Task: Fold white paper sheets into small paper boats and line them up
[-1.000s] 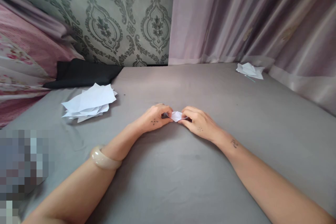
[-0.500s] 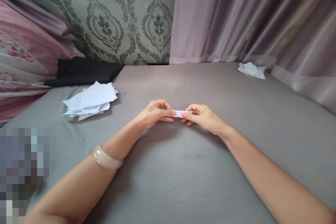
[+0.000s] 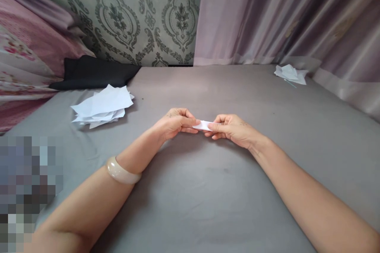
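A small strip of folded white paper [image 3: 203,125] is held between my two hands, above the grey sheet [image 3: 190,197]. My left hand [image 3: 178,123] pinches its left end, thumb on top and fingers curled beneath. At the other end my right hand [image 3: 230,128] grips it the same way, and the thumb lies across the paper. Part of the strip is hidden by the thumbs and fingers. On my left forearm sits a pale, glossy bangle [image 3: 122,171].
To the left lies a stack of white paper sheets [image 3: 103,102], with a black cloth [image 3: 95,73] behind it. Far right are several white paper pieces [image 3: 291,73] and a thin greenish stick [image 3: 289,83]. Curtains [image 3: 252,16] and a patterned wall [image 3: 118,16] border the back.
The view has tilted down slightly. My right thumb reaches further over the folded paper, and the strip now slants a little down to the right. Both hands keep their hold.
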`<state>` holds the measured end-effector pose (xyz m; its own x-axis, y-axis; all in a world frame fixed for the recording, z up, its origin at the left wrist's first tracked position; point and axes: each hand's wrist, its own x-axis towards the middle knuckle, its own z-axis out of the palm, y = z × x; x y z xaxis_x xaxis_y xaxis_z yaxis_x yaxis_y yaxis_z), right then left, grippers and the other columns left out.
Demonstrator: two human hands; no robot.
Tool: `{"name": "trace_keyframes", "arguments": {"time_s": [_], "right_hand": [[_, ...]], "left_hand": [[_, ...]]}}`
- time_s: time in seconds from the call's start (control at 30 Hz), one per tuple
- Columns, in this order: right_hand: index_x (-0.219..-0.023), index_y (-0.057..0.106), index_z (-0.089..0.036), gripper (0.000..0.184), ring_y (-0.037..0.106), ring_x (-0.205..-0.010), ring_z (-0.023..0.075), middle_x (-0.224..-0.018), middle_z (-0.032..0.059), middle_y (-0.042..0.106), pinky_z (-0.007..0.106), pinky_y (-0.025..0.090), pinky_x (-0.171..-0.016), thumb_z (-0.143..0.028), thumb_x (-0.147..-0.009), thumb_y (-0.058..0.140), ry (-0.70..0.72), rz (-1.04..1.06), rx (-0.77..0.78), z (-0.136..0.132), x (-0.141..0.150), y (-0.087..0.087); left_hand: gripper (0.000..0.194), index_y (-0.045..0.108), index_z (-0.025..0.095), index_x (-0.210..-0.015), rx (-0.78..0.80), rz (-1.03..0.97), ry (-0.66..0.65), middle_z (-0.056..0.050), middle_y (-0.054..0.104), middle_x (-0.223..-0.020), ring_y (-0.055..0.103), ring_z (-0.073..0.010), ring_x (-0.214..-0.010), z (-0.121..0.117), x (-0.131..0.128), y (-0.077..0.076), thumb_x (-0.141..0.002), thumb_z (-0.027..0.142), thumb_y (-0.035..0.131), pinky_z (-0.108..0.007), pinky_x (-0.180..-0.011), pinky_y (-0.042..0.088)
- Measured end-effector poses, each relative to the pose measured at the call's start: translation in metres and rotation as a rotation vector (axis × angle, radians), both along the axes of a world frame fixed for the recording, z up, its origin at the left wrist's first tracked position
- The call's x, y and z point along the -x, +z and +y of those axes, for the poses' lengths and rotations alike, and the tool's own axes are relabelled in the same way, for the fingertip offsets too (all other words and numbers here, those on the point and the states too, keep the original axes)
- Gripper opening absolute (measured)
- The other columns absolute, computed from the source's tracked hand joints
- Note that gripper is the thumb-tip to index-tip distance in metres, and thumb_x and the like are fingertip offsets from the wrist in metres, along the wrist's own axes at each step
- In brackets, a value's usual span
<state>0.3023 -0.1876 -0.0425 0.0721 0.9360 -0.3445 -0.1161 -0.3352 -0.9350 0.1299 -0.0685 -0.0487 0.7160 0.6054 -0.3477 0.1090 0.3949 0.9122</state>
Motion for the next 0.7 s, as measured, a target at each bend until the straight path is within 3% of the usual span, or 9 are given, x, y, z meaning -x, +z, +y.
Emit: {"name": "trace_keyframes", "arguments": {"time_s": [0.3,0.53,0.7], "right_hand": [[-0.068,0.054,-0.016,0.025,0.069,-0.065,0.0123,-0.075,0.0079,0.073,0.021,0.059,-0.065,-0.023,-0.07,0.077,-0.069,0.016,0.028,-0.001,0.005,0.002],[-0.095,0.05,-0.018,0.036,0.069,-0.062,0.0132,-0.074,0.0037,0.072,0.023,0.06,-0.063,-0.02,-0.071,0.076,-0.209,0.012,-0.067,0.003,0.006,-0.003],[-0.091,0.048,-0.017,0.03,0.069,-0.062,0.0129,-0.071,0.0036,0.071,0.022,0.059,-0.061,-0.017,-0.074,0.073,-0.31,-0.009,-0.153,0.004,0.02,-0.008]], "left_hand": [[0.025,0.053,0.013,-0.061,-0.015,-0.005,0.001,0.0,0.063,-0.061,0.069,-0.016,-0.063,-0.003,0.001,0.004,-0.062,0.006,0.076,-0.03,-0.066,0.06],[0.022,0.055,0.014,-0.079,0.048,-0.135,0.17,0.0,0.064,-0.068,0.067,-0.0121,-0.068,-0.009,-0.009,-0.002,-0.069,0.007,0.073,-0.025,-0.068,0.056],[0.021,0.065,0.007,-0.081,-0.008,-0.106,0.056,-0.003,0.063,-0.069,0.058,-0.0064,-0.061,-0.014,-0.01,-0.004,-0.068,0.018,0.077,-0.018,-0.061,0.047]]}}
